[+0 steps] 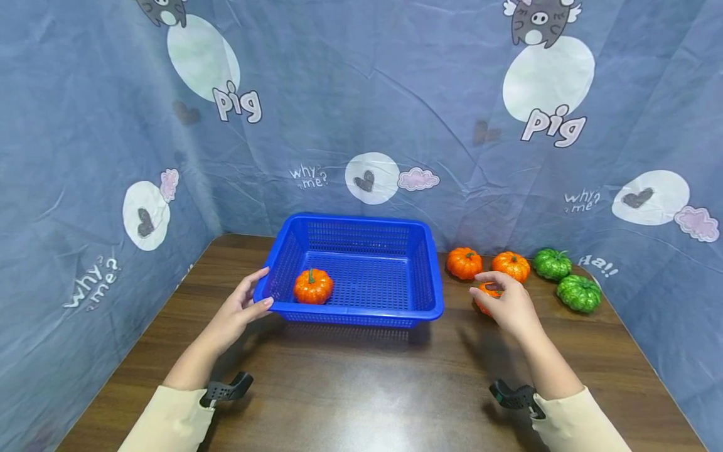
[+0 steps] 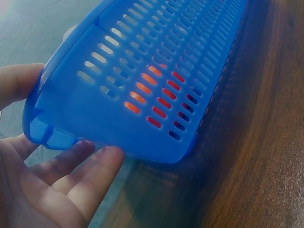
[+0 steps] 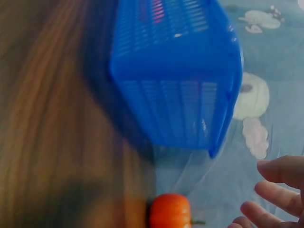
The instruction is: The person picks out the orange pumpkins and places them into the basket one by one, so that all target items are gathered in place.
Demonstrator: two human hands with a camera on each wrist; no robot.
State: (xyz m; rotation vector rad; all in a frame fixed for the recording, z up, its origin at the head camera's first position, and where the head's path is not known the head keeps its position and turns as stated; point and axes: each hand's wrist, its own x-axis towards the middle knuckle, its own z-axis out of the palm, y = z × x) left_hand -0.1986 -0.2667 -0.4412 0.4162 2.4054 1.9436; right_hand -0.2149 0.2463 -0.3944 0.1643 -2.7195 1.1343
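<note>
A blue plastic basket point(image 1: 356, 316) stands on the table, one small orange pumpkin point(image 1: 313, 287) inside at its left. At the basket's left front corner my left hand point(image 1: 233, 317) grips the rim, thumb on top and fingertips against the outer wall in the left wrist view. My right hand point(image 1: 510, 306) hovers over another orange pumpkin point(image 1: 484, 301), partly covering it, with thumb and fingers spread and nothing between them. Behind it lie two more orange pumpkins, one point(image 1: 464, 263) beside the basket and one point(image 1: 511, 267) farther right. The right wrist view shows an orange pumpkin point(image 3: 170, 211) below the fingers.
Two green pumpkins point(image 1: 552, 263) point(image 1: 578, 293) lie at the table's right back edge. Bare brown wood tabletop point(image 1: 361, 383) stretches in front of the basket. A blue printed cloth point(image 1: 305, 113) hangs closely behind and along both sides.
</note>
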